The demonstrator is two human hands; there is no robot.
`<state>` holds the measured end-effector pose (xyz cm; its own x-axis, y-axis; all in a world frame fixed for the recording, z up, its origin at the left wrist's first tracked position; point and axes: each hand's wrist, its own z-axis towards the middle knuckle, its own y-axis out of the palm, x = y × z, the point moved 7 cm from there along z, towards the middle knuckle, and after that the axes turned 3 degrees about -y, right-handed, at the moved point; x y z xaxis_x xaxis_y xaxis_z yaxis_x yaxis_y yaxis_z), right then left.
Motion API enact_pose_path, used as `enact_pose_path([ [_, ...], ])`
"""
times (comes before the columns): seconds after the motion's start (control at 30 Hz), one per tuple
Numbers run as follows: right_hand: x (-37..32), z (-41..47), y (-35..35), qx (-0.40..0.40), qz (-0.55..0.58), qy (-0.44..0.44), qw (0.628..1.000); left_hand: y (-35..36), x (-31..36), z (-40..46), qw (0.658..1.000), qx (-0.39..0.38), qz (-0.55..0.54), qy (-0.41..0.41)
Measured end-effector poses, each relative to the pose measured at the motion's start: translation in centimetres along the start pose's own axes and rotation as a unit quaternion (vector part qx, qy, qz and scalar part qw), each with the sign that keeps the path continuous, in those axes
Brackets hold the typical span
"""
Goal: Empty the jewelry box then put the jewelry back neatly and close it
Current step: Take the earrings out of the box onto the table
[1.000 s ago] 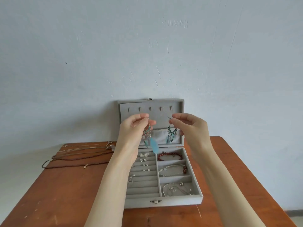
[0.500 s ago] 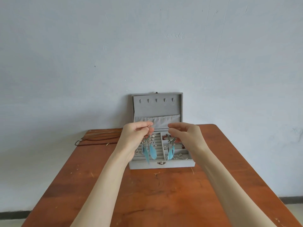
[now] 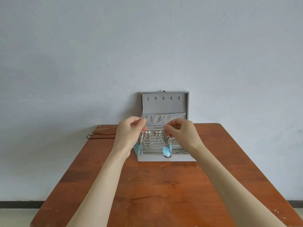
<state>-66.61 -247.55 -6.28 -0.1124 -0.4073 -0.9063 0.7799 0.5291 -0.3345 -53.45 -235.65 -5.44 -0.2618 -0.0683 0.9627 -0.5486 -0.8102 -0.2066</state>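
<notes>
Both hands hold apart now: the left hand (image 3: 131, 131) pinches one feather earring (image 3: 138, 145), the right hand (image 3: 179, 131) the other earring (image 3: 166, 147), dangling above the open jewelry box (image 3: 165, 110), now farther off.

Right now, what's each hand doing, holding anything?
Left hand: pinching a blue feather earring.
Right hand: pinching the matching feather earring over the open jewelry box.

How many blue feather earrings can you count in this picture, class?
2. One feather earring hangs from the left hand; the other earring hangs from the right hand, both in front of the open jewelry box. Hands could hide others.
</notes>
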Motion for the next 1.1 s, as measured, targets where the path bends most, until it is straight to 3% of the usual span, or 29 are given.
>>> enact_pose_path([
  [0.3, -1.7, -0.3, 1.9, -0.054, -0.023, -0.046, 0.997, -2.5, 0.7, -0.3, 0.998, 0.011, 0.041, 0.035],
  [0.6, -1.7, -1.0, 6.0, -0.179, 0.099, 0.034, 0.978, -4.8, -0.6, -1.1, 0.992, -0.042, 0.091, 0.076],
  [0.93, -1.6, -3.1, 10.8, -0.274, 0.076, 0.055, 0.957, -8.2, -3.1, -2.1, 0.993, -0.086, 0.078, -0.032],
  [1.1, -2.2, -4.8, 12.8, -0.342, 0.139, 0.081, 0.926, -9.7, -4.0, -2.1, 0.98, -0.131, 0.124, -0.082],
])
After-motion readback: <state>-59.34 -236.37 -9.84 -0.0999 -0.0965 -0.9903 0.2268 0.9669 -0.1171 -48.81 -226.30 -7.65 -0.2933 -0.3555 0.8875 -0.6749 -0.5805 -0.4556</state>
